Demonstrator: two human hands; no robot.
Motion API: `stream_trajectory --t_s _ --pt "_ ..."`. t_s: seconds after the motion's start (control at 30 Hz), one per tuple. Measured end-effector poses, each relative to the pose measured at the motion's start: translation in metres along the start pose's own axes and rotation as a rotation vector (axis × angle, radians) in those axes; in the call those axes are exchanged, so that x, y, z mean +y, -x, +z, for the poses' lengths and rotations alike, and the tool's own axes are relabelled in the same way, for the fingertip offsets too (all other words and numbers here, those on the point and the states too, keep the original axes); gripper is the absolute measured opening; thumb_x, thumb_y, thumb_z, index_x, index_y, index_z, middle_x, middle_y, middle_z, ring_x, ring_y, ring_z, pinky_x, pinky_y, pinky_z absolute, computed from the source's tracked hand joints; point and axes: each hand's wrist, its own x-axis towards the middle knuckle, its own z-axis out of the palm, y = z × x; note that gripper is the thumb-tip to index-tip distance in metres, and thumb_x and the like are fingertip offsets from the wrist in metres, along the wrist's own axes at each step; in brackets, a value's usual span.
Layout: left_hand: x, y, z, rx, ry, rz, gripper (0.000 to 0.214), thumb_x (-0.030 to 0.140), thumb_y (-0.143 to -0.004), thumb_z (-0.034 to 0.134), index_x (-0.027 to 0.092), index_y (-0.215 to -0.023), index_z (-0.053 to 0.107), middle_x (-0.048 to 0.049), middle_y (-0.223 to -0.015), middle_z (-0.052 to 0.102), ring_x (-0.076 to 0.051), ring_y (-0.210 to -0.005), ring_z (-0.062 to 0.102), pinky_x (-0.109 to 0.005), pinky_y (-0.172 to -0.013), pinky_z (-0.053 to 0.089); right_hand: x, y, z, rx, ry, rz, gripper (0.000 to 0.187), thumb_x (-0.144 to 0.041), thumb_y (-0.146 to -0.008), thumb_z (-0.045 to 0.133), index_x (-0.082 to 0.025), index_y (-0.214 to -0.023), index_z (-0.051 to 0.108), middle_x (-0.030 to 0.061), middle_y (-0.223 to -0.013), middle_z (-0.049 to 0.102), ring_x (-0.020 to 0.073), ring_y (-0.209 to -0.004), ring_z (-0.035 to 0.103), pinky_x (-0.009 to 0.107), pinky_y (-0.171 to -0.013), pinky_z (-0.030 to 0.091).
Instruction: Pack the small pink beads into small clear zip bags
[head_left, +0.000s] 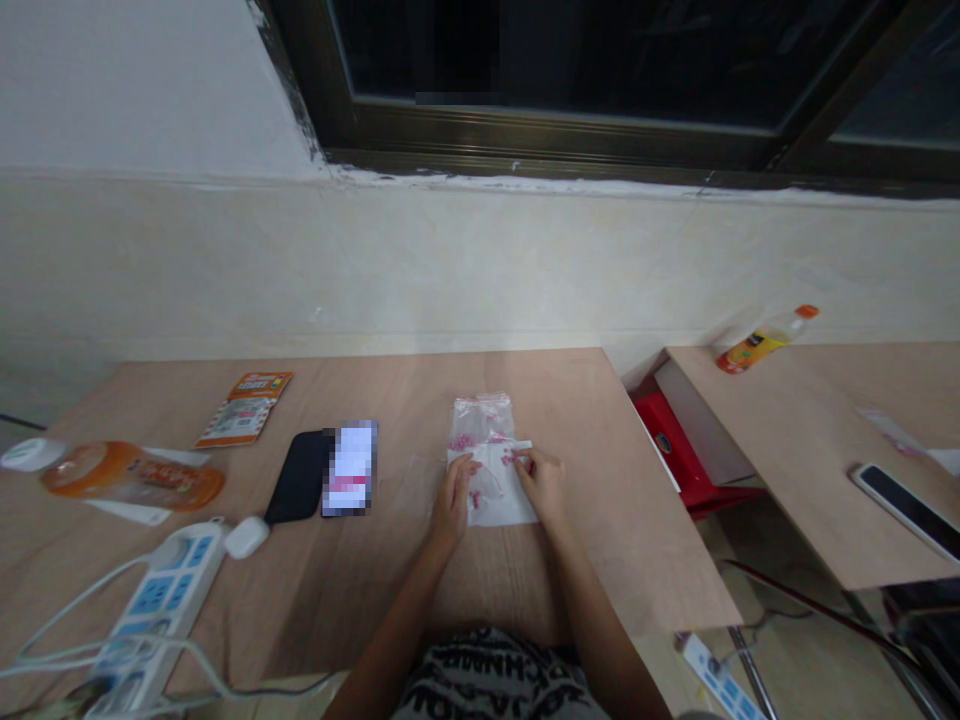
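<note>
On desk (540, 385): plastic bag (484, 420) central | phone (300, 478) lay left of it | bottle (131, 477) lay farther left | power strip (161, 610) lay before bottle.

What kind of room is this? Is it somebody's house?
It looks like a plain indoor work room, maybe an office or a home study, but I can't be sure. Wooden desks stand below a dark window, with a power strip and a smartphone on them.

Head-worn view, facing forward and down, close above a plastic bag (481, 420)
</note>
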Motion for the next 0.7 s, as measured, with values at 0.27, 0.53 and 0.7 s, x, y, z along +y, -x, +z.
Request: stream_trajectory --t_s 0.27,0.53,0.7 --pt "0.0026 -0.0004 0.0000 -0.007 0.017 -0.008 0.045 0.054 -0.093 0.038 0.020 -0.117 0.057 -0.0091 -0.103 0.068 -0.021 -0.099 0.062 -0.038 -0.094 0.046 -0.0007 -0.0011 -0.0014 -0.038 0.059 -0.025 0.026 -0.032 -0.088 0.051 -0.021 -0.099 0.072 0.0008 -0.071 0.066 0.0148 -0.070 0.058 0.027 -0.074 0.033" --pt "0.0034 -0.0003 0.0005 -0.002 0.029 -0.008 0.046 0.055 -0.093 0.039 0.020 -0.116 0.057 -0.0095 -0.103 0.068 -0.021 -0.099 0.063 -0.038 -0.094 0.046 -0.0034 -0.0036 -0.0027 -0.080 0.112 -0.042 0.022 -0.028 -0.089 0.051 -0.023 -0.095 0.072 0.0012 -0.076 0.067 0.0153 -0.073 0.058 0.028 -0.078 0.032" --pt "0.0013 0.0001 0.0010 0.021 0.033 -0.034 0.048 0.057 -0.091 0.040 0.020 -0.115 0.059 -0.0096 -0.103 0.069 -0.021 -0.098 0.064 -0.038 -0.093 0.046 -0.0023 -0.0038 -0.0021 -0.064 0.108 -0.059 0.022 -0.028 -0.089 0.051 -0.022 -0.095 0.071 0.0005 -0.074 0.066 0.0148 -0.072 0.058 0.027 -0.077 0.033"
